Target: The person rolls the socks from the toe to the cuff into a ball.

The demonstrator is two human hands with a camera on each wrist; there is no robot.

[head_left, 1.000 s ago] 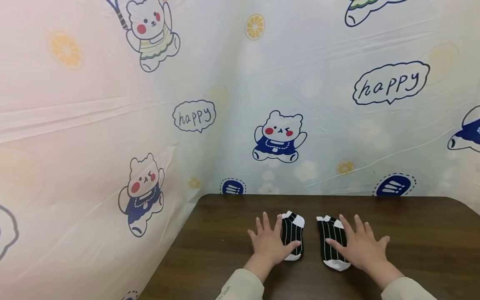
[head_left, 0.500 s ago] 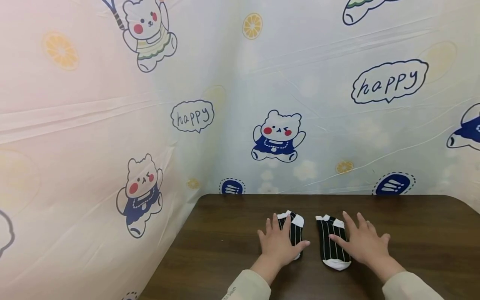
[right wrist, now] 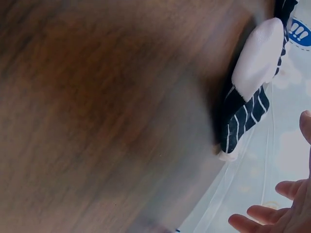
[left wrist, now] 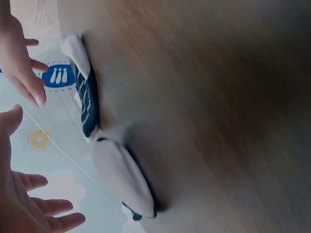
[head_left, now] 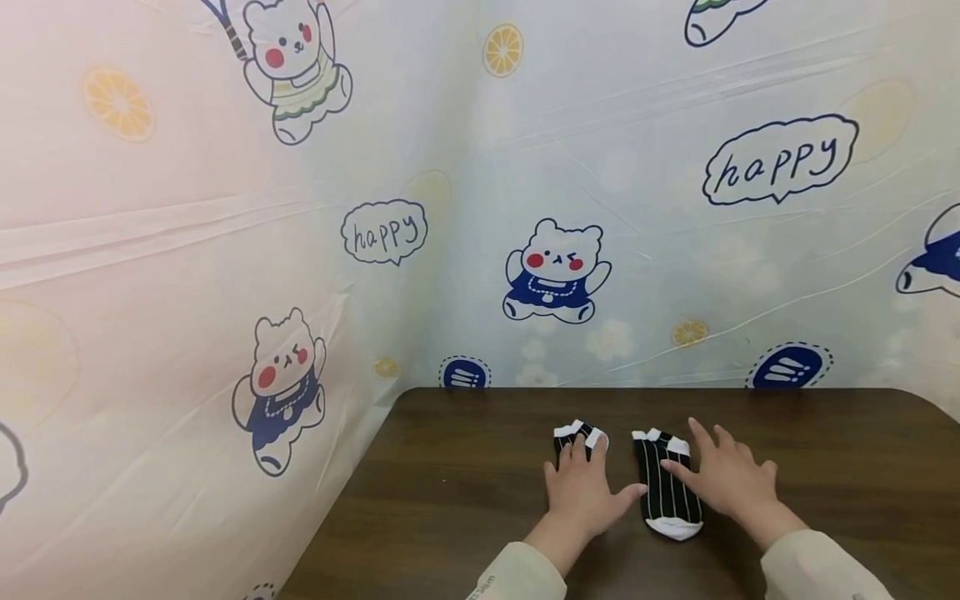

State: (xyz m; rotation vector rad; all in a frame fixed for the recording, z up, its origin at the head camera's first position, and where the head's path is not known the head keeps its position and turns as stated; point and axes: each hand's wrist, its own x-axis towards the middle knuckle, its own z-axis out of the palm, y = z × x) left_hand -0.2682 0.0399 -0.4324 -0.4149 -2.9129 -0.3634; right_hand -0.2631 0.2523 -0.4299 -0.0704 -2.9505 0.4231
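Two black socks with white stripes lie flat on the brown table (head_left: 450, 517). The left sock (head_left: 570, 435) is mostly covered in the head view by my left hand (head_left: 583, 493), whose fingers are spread above it. Its white toe (left wrist: 121, 177) shows in the left wrist view, apart from the fingers. My right hand (head_left: 731, 479) hovers with spread fingers at the right side of the other sock (head_left: 667, 492), the thumb overlapping that sock's edge. In the right wrist view the right hand's fingers (right wrist: 265, 213) are extended and hold nothing.
A pale cloth printed with bears, orange slices and "happy" bubbles (head_left: 780, 160) hangs behind the table and along its left side. The table's back edge (head_left: 637, 389) meets this cloth.
My left hand has moved right, from the left sock's left side to over it, covering more of it. The right hand has shifted slightly up and away from the right sock.
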